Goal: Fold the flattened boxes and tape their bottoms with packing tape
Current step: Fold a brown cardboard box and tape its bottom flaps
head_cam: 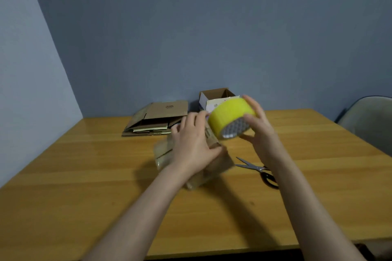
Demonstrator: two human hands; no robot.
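Note:
A small brown cardboard box point(216, 165) lies tilted on the wooden table point(84, 186) at the centre, its surface shiny with tape. My left hand point(191, 144) lies over the top of it, fingers spread and pressing, the thumb along its right edge. Just above and to the right, my right hand point(257, 127) grips a fat yellow roll of packing tape point(228, 117), fingers over the top and thumb under. The roll hangs in the air close to my left fingertips. A stack of flattened cardboard boxes point(157, 118) lies at the back left.
An open white and brown box point(214, 97) stands against the blue wall behind the tape roll. Scissors with black handles point(257, 168) lie on the table right of the box, partly under my right forearm. A pale chair back point(369, 121) shows at the right edge.

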